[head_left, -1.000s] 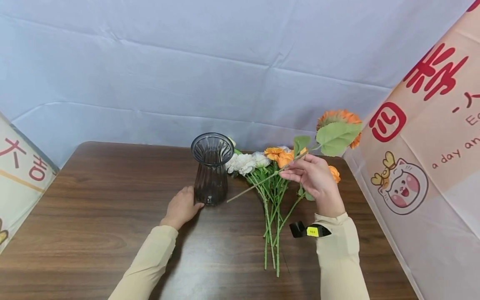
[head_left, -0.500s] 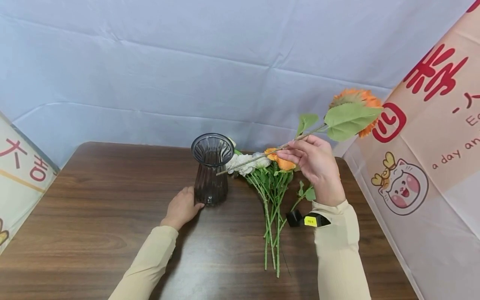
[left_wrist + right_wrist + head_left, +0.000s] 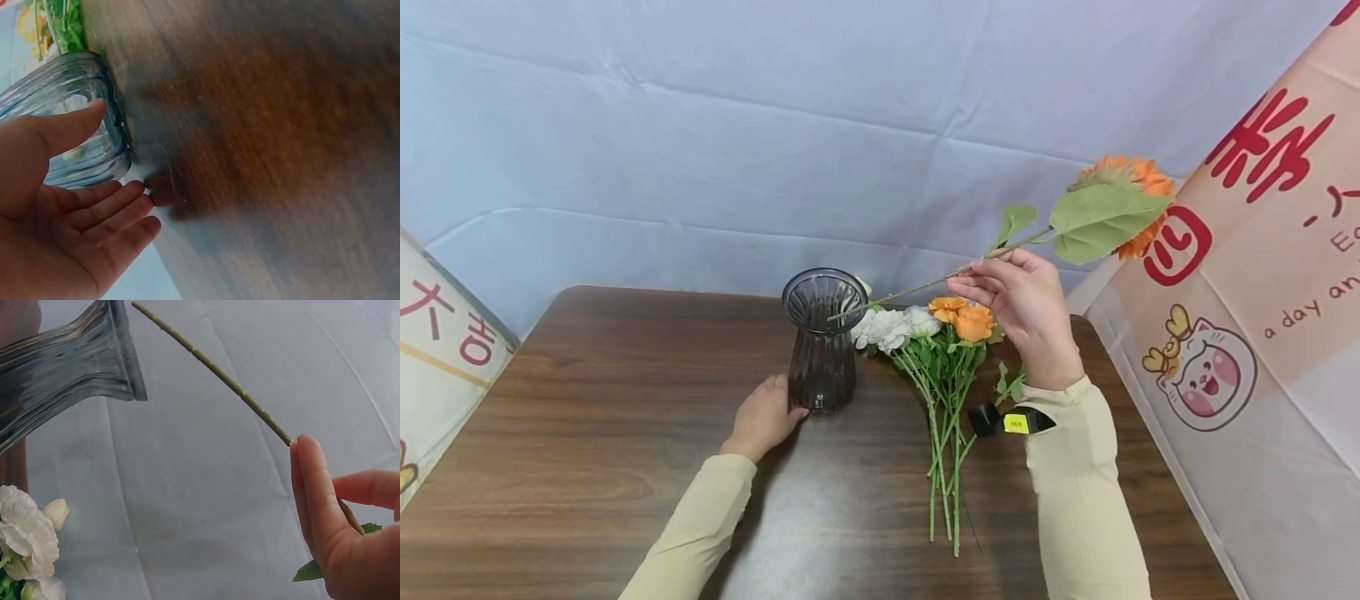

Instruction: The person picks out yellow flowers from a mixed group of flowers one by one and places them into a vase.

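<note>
Glass, smoky and ribbed, makes up the flared vase (image 3: 823, 371) standing upright on the brown bench (image 3: 602, 417) in front of me. The person's left hand (image 3: 765, 417) rests beside its foot, thumb and fingers spread apart in a loose grip; from the left wrist view the thumb lies across the base, but I cannot tell how firmly it touches.

The right hand (image 3: 1026, 304) is raised, its grip clamped in a pinch on the thin stem (image 3: 219, 373) of a large orange flower (image 3: 1144, 177). That flower slants through the air, head high on the right above a broad green leaf (image 3: 1097, 223); the bare stem end points at the vase's mouth, just beyond the rim and apart from it in the right wrist view.

Next to the vase, white flowers (image 3: 887, 329) and smaller orange flowers (image 3: 973, 323) lie bunched, their green stems (image 3: 956, 500) crossing toward the near edge. A pale cloth (image 3: 700, 150) hangs behind the bench.
</note>
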A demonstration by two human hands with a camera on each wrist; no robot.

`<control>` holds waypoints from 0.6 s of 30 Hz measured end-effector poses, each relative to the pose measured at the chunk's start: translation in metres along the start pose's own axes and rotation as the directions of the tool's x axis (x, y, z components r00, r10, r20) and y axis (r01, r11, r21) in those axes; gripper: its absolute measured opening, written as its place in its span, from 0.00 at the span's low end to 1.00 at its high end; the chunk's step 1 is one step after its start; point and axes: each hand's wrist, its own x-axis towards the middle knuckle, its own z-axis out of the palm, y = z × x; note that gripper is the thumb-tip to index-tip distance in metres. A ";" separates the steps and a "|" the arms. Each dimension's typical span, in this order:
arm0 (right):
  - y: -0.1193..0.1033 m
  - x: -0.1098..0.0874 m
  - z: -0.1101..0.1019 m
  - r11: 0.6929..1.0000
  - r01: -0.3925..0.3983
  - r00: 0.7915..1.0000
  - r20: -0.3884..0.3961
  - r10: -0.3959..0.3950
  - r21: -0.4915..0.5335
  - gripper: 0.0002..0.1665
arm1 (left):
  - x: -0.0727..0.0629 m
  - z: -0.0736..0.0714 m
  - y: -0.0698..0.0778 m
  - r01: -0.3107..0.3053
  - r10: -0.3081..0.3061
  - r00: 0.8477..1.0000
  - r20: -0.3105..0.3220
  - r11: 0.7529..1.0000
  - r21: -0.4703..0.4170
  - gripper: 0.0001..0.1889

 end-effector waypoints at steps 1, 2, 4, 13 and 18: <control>0.000 0.001 0.000 1.000 -0.001 1.000 -0.003 0.000 -0.005 0.09 | 0.000 0.000 0.000 0.000 0.000 1.000 0.000 1.000 0.000 0.31; 0.001 0.001 0.001 1.000 -0.002 1.000 -0.005 0.002 -0.011 0.10 | 0.000 0.000 0.000 0.000 0.000 1.000 0.000 1.000 0.001 0.31; 0.002 0.002 0.003 0.999 -0.006 1.000 -0.009 0.005 -0.041 0.10 | 0.000 0.000 0.000 0.003 -0.003 1.000 0.000 1.000 0.001 0.31; 0.011 0.004 0.015 0.979 0.005 1.000 -0.018 -0.009 -0.202 0.07 | -0.002 0.000 0.000 -0.002 0.002 1.000 -0.019 1.000 -0.007 0.31; 0.014 0.004 0.022 0.954 0.004 1.000 -0.008 -0.007 -0.300 0.04 | -0.001 0.001 0.000 -0.011 0.011 1.000 -0.025 1.000 -0.003 0.31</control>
